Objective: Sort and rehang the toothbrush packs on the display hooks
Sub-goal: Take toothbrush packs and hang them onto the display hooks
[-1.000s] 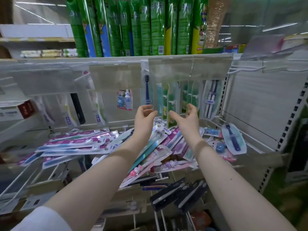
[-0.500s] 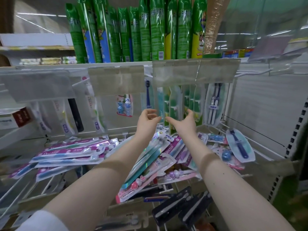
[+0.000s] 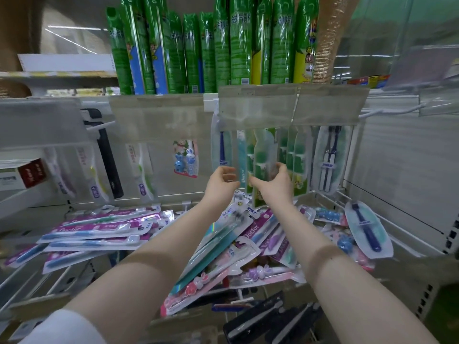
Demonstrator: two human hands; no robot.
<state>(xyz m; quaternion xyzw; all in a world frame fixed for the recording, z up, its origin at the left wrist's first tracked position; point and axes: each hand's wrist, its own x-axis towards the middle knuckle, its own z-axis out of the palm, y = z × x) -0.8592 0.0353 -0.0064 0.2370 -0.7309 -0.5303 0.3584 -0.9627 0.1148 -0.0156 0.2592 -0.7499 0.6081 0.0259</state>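
Your right hand (image 3: 273,181) grips the lower half of a clear green hanging toothbrush pack (image 3: 263,155), which hangs upright directly ahead. Your left hand (image 3: 221,181) is curled just left of it; I cannot tell whether it holds anything. The white wire basket (image 3: 409,233) below holds loose purple-carded packs (image 3: 99,229).

Tall bags (image 3: 223,45) along the top of the frame are bright green, some with blue or yellow panels. The hanging packs (image 3: 295,155) at centre are green and white. The loose packs (image 3: 99,229) at lower left are purple and white with blue brushes. The oval pack (image 3: 367,229) at right is pale teal around a navy brush. The child's pack (image 3: 185,160) left of centre shows blue rabbits. The box (image 3: 32,172) at far left is red, and the sleeve (image 3: 62,326) at bottom left is white.
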